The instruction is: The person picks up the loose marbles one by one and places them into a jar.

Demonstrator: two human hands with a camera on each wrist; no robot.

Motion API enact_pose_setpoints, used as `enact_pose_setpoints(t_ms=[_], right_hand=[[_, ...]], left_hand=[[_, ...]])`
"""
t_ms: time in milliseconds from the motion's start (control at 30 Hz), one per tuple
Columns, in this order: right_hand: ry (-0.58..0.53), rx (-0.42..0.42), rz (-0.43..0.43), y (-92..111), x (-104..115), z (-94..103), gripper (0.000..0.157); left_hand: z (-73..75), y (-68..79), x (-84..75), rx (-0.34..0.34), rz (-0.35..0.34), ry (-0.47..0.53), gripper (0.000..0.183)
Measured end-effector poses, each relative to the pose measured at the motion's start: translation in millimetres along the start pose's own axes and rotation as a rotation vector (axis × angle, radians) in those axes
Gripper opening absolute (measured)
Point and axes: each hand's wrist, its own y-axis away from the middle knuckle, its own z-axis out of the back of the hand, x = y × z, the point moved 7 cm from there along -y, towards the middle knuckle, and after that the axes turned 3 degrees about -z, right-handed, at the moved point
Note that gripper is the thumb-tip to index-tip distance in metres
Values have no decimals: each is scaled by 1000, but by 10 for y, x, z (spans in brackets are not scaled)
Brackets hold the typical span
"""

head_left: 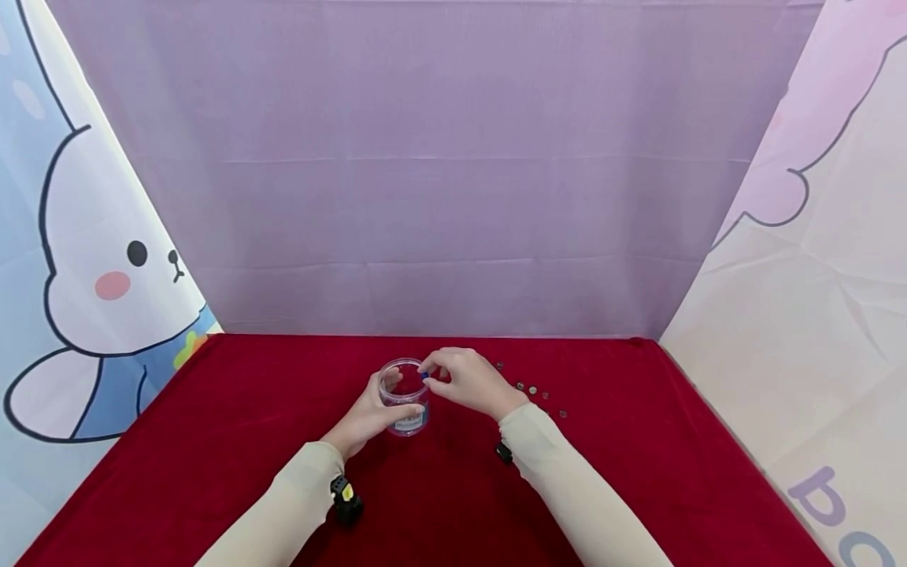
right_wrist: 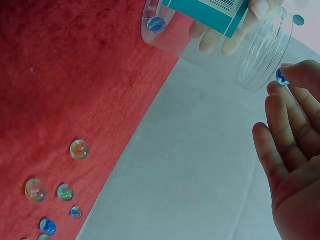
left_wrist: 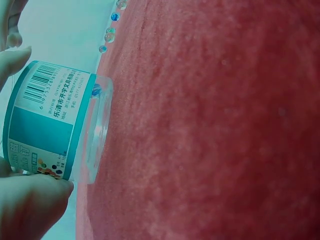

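My left hand [head_left: 367, 416] grips a clear plastic jar [left_wrist: 55, 120] with a teal and white label, its thumb along the near side. The jar stands upright on the red cloth, lidless at the top. A blue-swirled marble [right_wrist: 156, 25] lies at its bottom. My right hand [head_left: 469, 380] is beside the jar's rim, pinching a clear and blue marble [right_wrist: 281, 77] between thumb and index finger. In the right wrist view, its other fingers [right_wrist: 295, 125] extend loosely. The pinched marble is close to the mouth; whether it touches the rim I cannot tell.
Several loose glass marbles [head_left: 533, 390] lie on the red cloth [head_left: 453, 504], right of the jar and partly behind the right forearm. A purple curtain [head_left: 439, 173] rises behind the table. Printed cartoon panels [head_left: 106, 260] flank both sides.
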Motion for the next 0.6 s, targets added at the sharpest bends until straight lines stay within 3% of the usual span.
enact_pose_setpoints(t_ms=[400, 600], right_hand=[[-41, 20, -13, -71, -15, -46, 22], [0, 8, 2, -77, -9, -31, 24]], left_hand=[[7, 5, -12, -1, 0, -5, 100], [1, 4, -11, -4, 4, -12, 99]])
